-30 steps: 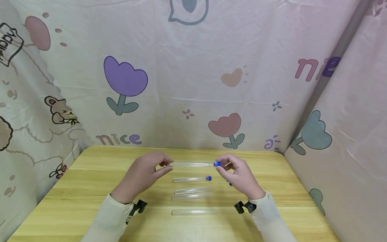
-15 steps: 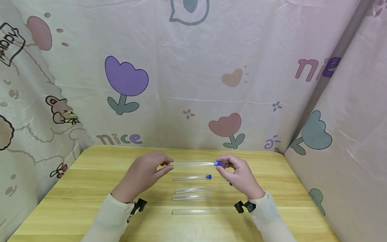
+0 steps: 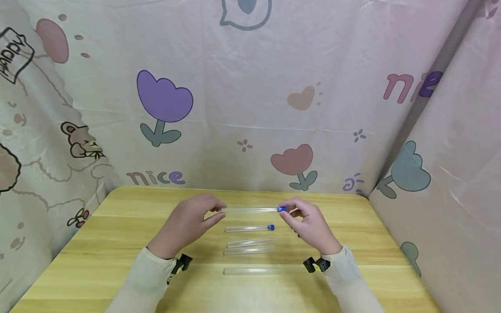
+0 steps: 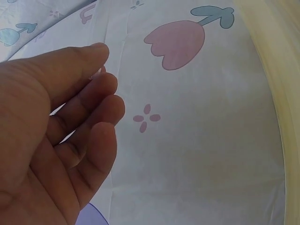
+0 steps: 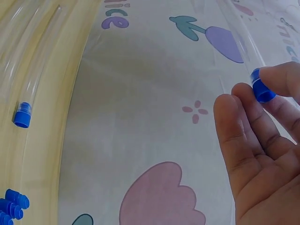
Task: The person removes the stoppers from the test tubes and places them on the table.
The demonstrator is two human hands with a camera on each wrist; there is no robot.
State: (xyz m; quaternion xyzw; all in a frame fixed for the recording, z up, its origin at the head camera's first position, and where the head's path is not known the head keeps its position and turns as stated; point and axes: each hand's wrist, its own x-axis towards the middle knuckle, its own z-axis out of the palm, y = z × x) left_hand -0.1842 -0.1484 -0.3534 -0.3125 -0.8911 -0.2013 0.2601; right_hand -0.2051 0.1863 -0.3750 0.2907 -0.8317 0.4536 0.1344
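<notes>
A clear test tube is held level between my two hands above the back part of the table. My left hand pinches its left end between thumb and fingers; in the left wrist view the thumb and curled fingers hide that end. At the other end, my right hand pinches the blue cap, which sits on the tube's mouth. Just in front of it lies another test tube with a blue cap on its right end.
Closer to me lie uncapped test tubes: two side by side and one nearer the front. Several loose blue caps lie on the wooden table, mostly behind my right hand in the head view. Patterned cloth hangs around the table.
Both hands keep their hold on the test tube and its cap, with hardly any movement. The head view has tilted slightly, so the scene sits a little higher in the frame.
</notes>
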